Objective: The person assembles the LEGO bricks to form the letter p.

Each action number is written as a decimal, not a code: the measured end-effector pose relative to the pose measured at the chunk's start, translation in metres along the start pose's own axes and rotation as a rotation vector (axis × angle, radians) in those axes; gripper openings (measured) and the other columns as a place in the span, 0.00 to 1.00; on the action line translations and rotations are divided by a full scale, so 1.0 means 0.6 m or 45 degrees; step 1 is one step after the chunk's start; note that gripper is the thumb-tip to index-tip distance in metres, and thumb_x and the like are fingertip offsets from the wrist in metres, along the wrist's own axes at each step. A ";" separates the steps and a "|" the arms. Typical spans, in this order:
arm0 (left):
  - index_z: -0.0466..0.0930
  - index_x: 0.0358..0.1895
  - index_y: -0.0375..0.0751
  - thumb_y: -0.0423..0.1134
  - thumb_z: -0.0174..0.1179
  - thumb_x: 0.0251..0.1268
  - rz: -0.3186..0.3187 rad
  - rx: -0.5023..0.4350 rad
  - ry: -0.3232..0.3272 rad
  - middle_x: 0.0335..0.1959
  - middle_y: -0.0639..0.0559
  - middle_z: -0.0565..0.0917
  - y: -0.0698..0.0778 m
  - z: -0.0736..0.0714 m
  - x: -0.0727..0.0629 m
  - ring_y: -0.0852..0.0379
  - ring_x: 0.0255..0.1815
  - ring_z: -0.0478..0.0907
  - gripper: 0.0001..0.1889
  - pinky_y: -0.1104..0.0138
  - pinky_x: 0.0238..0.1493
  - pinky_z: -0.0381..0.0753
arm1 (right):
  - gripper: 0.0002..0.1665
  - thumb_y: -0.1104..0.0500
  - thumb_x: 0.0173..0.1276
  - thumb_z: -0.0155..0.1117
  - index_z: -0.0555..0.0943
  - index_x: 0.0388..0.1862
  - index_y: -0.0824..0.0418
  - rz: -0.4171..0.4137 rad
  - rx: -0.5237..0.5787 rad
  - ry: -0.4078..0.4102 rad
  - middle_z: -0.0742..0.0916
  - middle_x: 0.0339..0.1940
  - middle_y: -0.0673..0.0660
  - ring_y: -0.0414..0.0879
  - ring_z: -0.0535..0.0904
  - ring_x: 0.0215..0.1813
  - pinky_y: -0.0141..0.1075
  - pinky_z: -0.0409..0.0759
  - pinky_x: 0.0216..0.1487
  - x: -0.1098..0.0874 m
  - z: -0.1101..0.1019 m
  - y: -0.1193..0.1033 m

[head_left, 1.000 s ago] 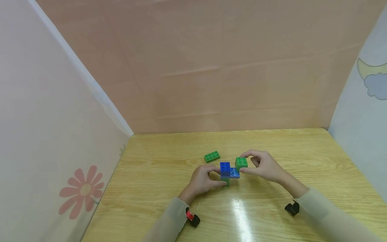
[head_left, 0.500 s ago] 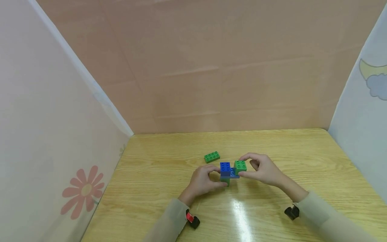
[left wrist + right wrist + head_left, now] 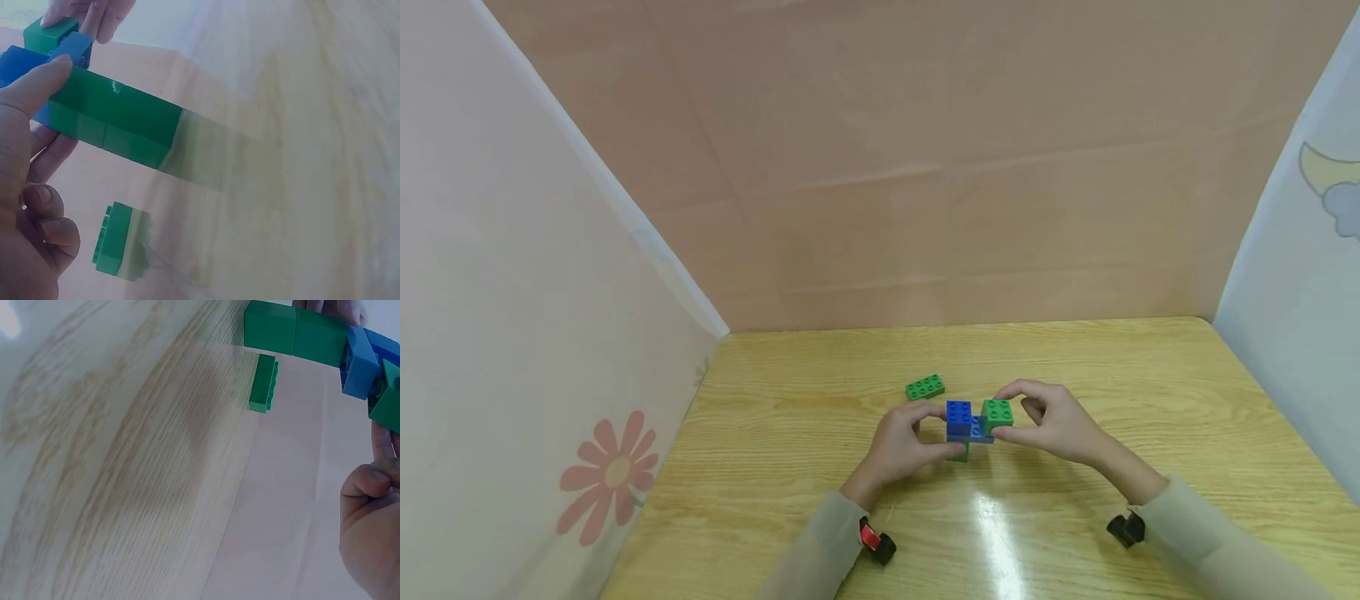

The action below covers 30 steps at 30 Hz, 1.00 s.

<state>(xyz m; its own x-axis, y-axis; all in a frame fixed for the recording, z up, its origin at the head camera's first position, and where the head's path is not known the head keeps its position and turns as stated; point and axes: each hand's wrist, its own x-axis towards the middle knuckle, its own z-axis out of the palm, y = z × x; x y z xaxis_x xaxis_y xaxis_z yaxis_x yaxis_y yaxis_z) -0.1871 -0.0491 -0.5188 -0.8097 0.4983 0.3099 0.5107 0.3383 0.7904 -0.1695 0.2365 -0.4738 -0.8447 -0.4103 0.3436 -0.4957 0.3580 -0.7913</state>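
My left hand (image 3: 898, 450) holds a small tower of toy building bricks between thumb and fingers. Two green bricks (image 3: 115, 119) form its lower part, standing on the table. Across them lies a lighter blue brick (image 3: 976, 429) that juts out to the right, and a dark blue square brick (image 3: 958, 417) tops its left end. With thumb and forefinger my right hand (image 3: 1060, 425) pinches a green square brick (image 3: 997, 416) at the jutting end. That brick looks slightly tilted against the blue one in the right wrist view; whether it is pressed fully down I cannot tell.
A flat green brick (image 3: 925, 387) lies behind the tower on the wooden table (image 3: 805, 400). A pinkish-brown backdrop (image 3: 880, 208) rises at the table's far edge. Pale panels stand at both sides, the left one (image 3: 512, 333) bearing a flower print.
My right hand has brought the green square brick down and slightly left onto the right end of the lighter blue brick. My left hand stays at the tower, its thumb slightly higher.
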 end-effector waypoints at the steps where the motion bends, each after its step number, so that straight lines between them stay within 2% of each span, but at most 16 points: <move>1: 0.88 0.52 0.53 0.48 0.80 0.56 0.004 -0.011 0.001 0.49 0.65 0.87 0.000 0.000 0.001 0.58 0.21 0.63 0.20 0.71 0.23 0.62 | 0.25 0.65 0.57 0.83 0.85 0.52 0.52 0.002 -0.005 0.003 0.66 0.15 0.46 0.31 0.56 0.19 0.32 0.62 0.19 -0.001 0.001 0.001; 7: 0.89 0.51 0.50 0.47 0.79 0.58 0.052 -0.017 0.008 0.46 0.63 0.87 -0.001 -0.002 0.003 0.49 0.21 0.66 0.19 0.72 0.23 0.62 | 0.26 0.66 0.55 0.83 0.85 0.52 0.53 -0.012 -0.024 0.015 0.66 0.15 0.48 0.31 0.56 0.20 0.31 0.62 0.19 -0.004 0.004 0.003; 18: 0.89 0.50 0.47 0.44 0.79 0.58 0.089 -0.020 0.027 0.45 0.60 0.87 0.001 -0.001 0.004 0.47 0.21 0.67 0.17 0.73 0.23 0.62 | 0.26 0.64 0.52 0.86 0.85 0.49 0.50 -0.073 -0.078 0.044 0.68 0.17 0.51 0.31 0.56 0.21 0.31 0.62 0.19 -0.004 0.005 -0.003; 23: 0.90 0.50 0.45 0.43 0.80 0.57 0.134 -0.050 0.049 0.46 0.57 0.88 -0.003 0.001 0.006 0.48 0.20 0.66 0.18 0.73 0.22 0.62 | 0.26 0.63 0.50 0.87 0.86 0.46 0.49 -0.122 -0.090 0.032 0.69 0.21 0.45 0.31 0.57 0.22 0.31 0.62 0.20 0.003 0.002 -0.002; 26: 0.90 0.52 0.44 0.43 0.80 0.58 0.146 -0.057 0.057 0.48 0.58 0.88 -0.005 0.003 0.006 0.50 0.18 0.64 0.19 0.73 0.20 0.62 | 0.25 0.62 0.51 0.87 0.86 0.46 0.48 -0.115 -0.081 0.018 0.70 0.23 0.41 0.32 0.57 0.22 0.31 0.62 0.20 0.005 0.000 -0.003; 30: 0.90 0.54 0.44 0.43 0.80 0.58 0.155 -0.071 0.063 0.50 0.57 0.88 -0.007 0.004 0.006 0.55 0.16 0.61 0.20 0.73 0.18 0.62 | 0.24 0.62 0.52 0.87 0.86 0.46 0.48 -0.097 -0.086 0.013 0.69 0.23 0.41 0.32 0.57 0.22 0.31 0.62 0.20 0.004 -0.001 -0.002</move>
<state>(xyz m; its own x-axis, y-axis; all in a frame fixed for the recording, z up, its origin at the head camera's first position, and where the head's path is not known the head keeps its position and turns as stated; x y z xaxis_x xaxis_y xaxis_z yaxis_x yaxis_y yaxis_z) -0.1914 -0.0469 -0.5225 -0.7565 0.4926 0.4302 0.5905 0.2319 0.7730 -0.1709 0.2356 -0.4716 -0.8059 -0.4299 0.4071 -0.5709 0.3821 -0.7267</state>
